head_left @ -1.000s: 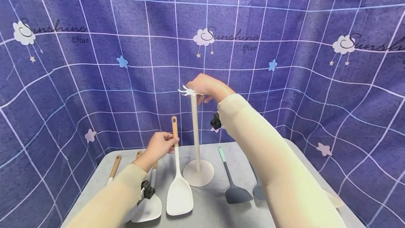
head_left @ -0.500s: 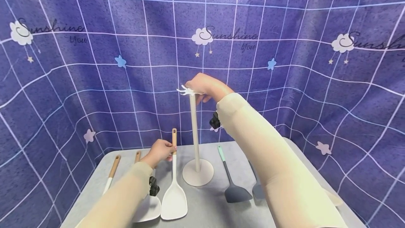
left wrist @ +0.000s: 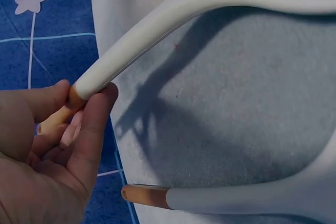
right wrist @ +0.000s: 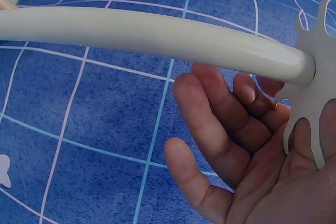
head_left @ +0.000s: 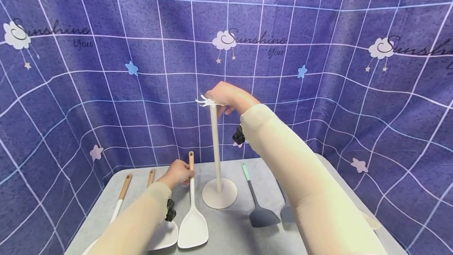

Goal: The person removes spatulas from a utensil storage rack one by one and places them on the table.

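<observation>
In the head view, my left hand (head_left: 178, 172) pinches the wooden handle of a white turner (head_left: 192, 229), whose wide blade points toward me over the table. The left wrist view shows thumb and fingers on the wood just by the white shaft (left wrist: 142, 40), with a shadow below it. My right hand (head_left: 228, 95) holds the top of a pale utensil stand (head_left: 215, 148), which stands upright on its round base. In the right wrist view its hook plate (right wrist: 315, 95) lies against the palm; the fingers are bent, partly behind the pole.
Left on the grey table (head_left: 244, 243) lie more white utensils with wooden handles (head_left: 124, 187), partly hidden by my left sleeve. Right of the stand lies a dark turner with a mint handle (head_left: 262, 215); another dark utensil (head_left: 287, 213) is half behind my right arm. A patterned curtain (head_left: 170, 58) surrounds the table.
My left hand has lowered the white turner and brought it slightly left, away from the stand's pole. The right hand keeps its place on top of the stand.
</observation>
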`<state>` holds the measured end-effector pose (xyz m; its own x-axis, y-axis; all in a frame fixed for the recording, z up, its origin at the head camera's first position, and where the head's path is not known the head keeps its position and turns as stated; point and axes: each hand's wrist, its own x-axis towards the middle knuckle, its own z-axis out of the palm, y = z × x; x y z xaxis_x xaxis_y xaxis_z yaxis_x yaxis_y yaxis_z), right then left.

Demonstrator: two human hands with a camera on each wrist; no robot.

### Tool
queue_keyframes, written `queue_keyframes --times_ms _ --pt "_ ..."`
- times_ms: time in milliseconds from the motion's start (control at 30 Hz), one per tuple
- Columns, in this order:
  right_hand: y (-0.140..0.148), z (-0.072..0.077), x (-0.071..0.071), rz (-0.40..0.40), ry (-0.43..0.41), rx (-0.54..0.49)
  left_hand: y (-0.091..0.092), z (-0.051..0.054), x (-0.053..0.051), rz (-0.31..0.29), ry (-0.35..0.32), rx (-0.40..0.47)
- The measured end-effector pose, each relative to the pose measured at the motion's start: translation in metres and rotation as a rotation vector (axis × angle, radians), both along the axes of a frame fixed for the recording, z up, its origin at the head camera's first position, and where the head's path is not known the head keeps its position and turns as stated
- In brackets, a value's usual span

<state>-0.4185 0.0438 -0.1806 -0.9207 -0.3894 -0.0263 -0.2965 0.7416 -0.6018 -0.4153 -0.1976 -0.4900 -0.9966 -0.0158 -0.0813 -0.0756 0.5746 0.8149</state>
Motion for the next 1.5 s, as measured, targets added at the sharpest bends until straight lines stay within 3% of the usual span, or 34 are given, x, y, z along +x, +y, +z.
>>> queue_keyframes --times_ms 233,333,467,567,767,1167,1333,1500 --pt "-0.002 0.001 0.001 -0.008 -0.003 0.016 -0.002 -0.011 -0.001 -0.044 0.004 -0.07" --pt "-0.003 0.001 0.0 -0.003 0.0 0.016 -0.002 -0.013 -0.001 -0.044 0.017 -0.144" --pt "-0.005 0.0 0.0 0.002 0.002 0.017 0.0 -0.012 0.007 -0.051 0.024 -0.271" --pt "-0.005 -0.002 0.0 0.006 0.0 0.022 0.003 -0.012 0.014 -0.047 0.012 -0.308" --pt "-0.009 -0.002 -0.001 0.006 0.002 0.018 0.001 -0.016 0.019 -0.012 -0.006 -0.267" --pt "-0.009 -0.005 -0.006 0.02 0.011 -0.011 -0.006 -0.02 0.021 -0.044 -0.026 -0.222" --pt "-0.006 -0.006 -0.006 0.003 0.002 -0.027 -0.009 -0.015 0.022 -0.055 -0.049 -0.228" --pt "0.0 -0.004 -0.005 -0.01 0.0 -0.028 -0.009 -0.001 0.019 -0.055 -0.049 -0.214"
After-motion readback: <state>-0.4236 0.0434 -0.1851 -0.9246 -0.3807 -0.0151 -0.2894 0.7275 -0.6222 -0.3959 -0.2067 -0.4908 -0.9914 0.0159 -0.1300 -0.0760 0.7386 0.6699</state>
